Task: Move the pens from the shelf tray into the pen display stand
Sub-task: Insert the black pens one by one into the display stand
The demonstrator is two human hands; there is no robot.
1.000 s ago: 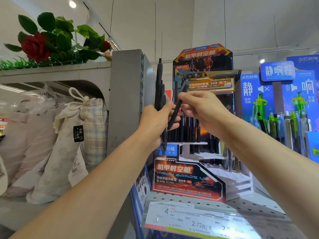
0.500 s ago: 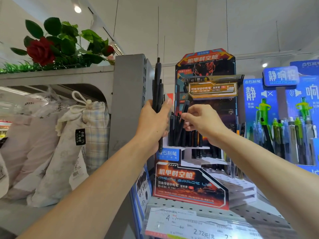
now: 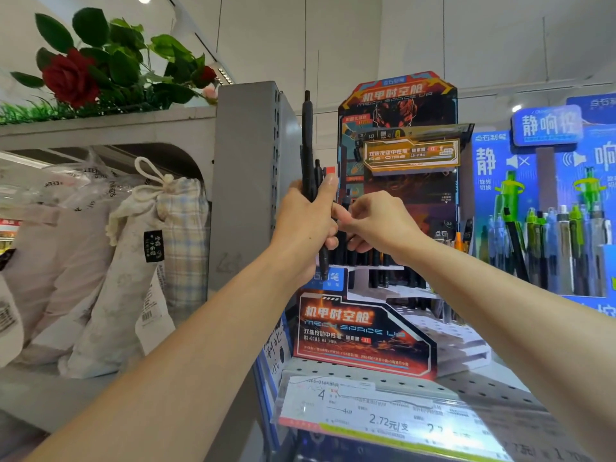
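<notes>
Head view: the slim black plastic pens (image 3: pixel 311 168) look light, stiff and smooth, best pinched at mid-barrel. The left hand (image 3: pixel 305 225) grips a bundle of them upright, just left of the tiered black-and-orange cardboard pen display stand (image 3: pixel 363 331). The right hand (image 3: pixel 376 225), touching the left, has curled fingers at the bundle; whether it pinches one pen, I cannot tell. More pens stand in the stand's far rows.

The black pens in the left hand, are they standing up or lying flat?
Standing up. The left hand grips the pens with their tips pointing up, beside the stand.
</notes>
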